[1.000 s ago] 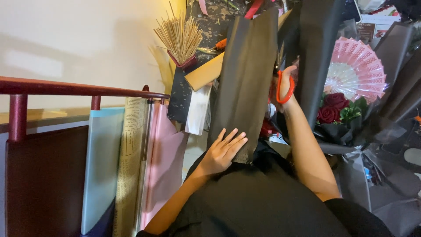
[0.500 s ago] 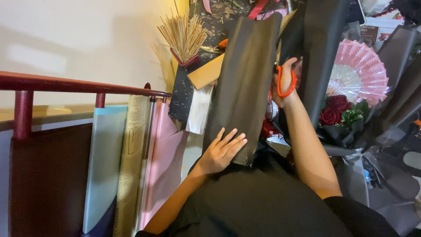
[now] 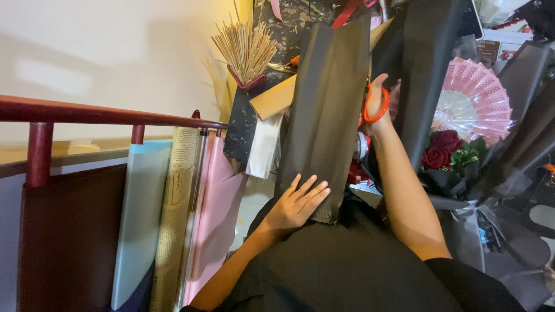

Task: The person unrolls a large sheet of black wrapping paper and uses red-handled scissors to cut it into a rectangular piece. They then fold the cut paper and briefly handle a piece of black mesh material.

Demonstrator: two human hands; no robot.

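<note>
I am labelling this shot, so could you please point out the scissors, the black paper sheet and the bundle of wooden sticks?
scissors [image 3: 377, 105], head view, orange handle loop
black paper sheet [image 3: 326, 110], head view, middle of sheet
wooden sticks [image 3: 245, 49], head view, middle of bundle

One head-worn camera looked steeply down, close over the person's lap and forearms, toward the cluttered tabletop [image 3: 272, 34] ahead.

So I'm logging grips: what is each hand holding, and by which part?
Right hand: orange scissors, by the handle loops. Left hand: holds nothing, pressed flat on the black sheet's near end.
</note>
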